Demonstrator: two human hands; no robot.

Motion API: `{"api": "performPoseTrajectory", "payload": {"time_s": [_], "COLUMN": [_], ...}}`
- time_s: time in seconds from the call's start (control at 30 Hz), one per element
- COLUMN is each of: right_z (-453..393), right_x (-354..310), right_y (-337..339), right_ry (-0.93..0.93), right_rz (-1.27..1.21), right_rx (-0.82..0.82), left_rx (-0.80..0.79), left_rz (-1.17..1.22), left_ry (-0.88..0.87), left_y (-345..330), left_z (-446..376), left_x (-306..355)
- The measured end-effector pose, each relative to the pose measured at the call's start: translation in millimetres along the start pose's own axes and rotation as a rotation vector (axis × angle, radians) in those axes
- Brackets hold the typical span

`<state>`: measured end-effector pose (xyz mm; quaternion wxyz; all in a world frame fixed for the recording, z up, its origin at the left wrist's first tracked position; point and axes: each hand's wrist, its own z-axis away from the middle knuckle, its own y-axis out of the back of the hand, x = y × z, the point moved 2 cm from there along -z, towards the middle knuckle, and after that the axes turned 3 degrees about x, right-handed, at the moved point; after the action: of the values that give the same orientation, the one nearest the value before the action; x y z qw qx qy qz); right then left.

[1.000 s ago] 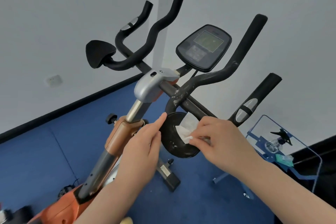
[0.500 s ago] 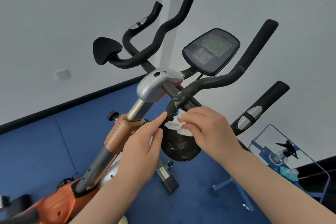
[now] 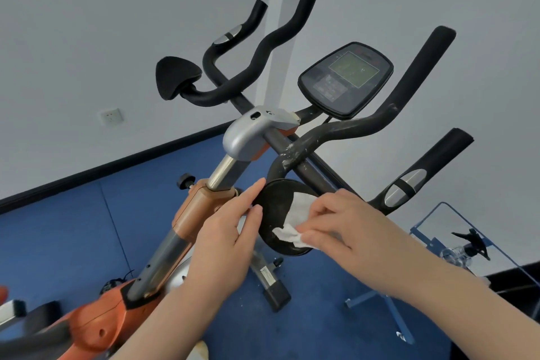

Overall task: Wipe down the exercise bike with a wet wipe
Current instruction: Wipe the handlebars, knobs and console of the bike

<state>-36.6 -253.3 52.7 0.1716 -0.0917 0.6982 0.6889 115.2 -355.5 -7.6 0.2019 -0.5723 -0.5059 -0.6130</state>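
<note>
Now the right hand (image 3: 344, 231) pinches the white wet wipe (image 3: 295, 222) against the round black pad (image 3: 274, 213) (its fingers pressed together), and the left hand (image 3: 230, 242) fingers (image 3: 248, 194), close together, touch the pad's edge.

A single wide-angle head camera is looking forward and down from close above the exercise bike (image 3: 233, 149), tilting so the floor line is slanting up toward the right. Both hands are entering from the bottom edge, the handlebars are filling the centre, and white wall is occupying the upper frame.
</note>
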Motion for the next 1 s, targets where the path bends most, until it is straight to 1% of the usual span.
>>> {"api": "performPoseTrajectory", "payload": {"time_s": [0.13, 0.2, 0.3, 0.33, 0.4, 0.47, 0.5, 0.53, 0.67, 0.73, 0.8, 0.83, 0.87, 0.9, 1.0], "right_z": [-6, -19, -38, -42, -49, -54, -56, -58, -54, -48, -42, -40, -41, -43, -48], "right_x": [1, 3, 7, 7, 7, 6, 5, 5, 4, 2, 4, 6, 7, 8, 3], "right_y": [4, 8, 6, 6, 7, 11, 10, 7, -11, -9, 1, 7, 11, 12, -1], "right_ry": [-0.021, -0.016, 0.061, 0.118, 0.253, 0.302, 0.310, 0.318, 0.258, 0.218, 0.163, 0.134, 0.123, 0.124, 0.125], "right_rz": [-0.064, -0.101, -0.108, -0.057, 0.088, 0.081, 0.048, 0.036, 0.113, 0.168, 0.087, 0.030, -0.001, -0.011, -0.025], "right_rx": [-0.005, -0.038, -0.041, -0.005, 0.157, 0.336, 0.379, 0.378, 0.247, 0.079, -0.104, -0.154, -0.145, -0.079, 0.271], "left_rx": [-0.007, -0.007, -0.005, -0.004, 0.001, 0.013, 0.024, 0.037, 0.101, 0.132, 0.149, 0.150, 0.148, 0.146, 0.149], "left_rz": [0.007, 0.017, 0.033, 0.040, 0.038, 0.036, 0.049, 0.072, 0.180, 0.212, 0.264, 0.289, 0.304, 0.307, 0.302], "left_ry": [0.035, 0.052, 0.064, 0.070, 0.075, 0.074, 0.075, 0.077, 0.076, 0.069, 0.098, 0.120, 0.142, 0.161, 0.176], "left_y": [-1, -1, -1, -2, -3, -5, -6, -7, -10, -12, -14, -14, -15, -15, -12], "left_z": [5, 7, 9, 10, 12, 12, 12, 12, 11, 11, 14, 15, 17, 20, 26], "left_x": [-5, -5, -4, -3, -2, -1, -1, -1, 1, 2, 2, 1, 0, -1, 1]}}
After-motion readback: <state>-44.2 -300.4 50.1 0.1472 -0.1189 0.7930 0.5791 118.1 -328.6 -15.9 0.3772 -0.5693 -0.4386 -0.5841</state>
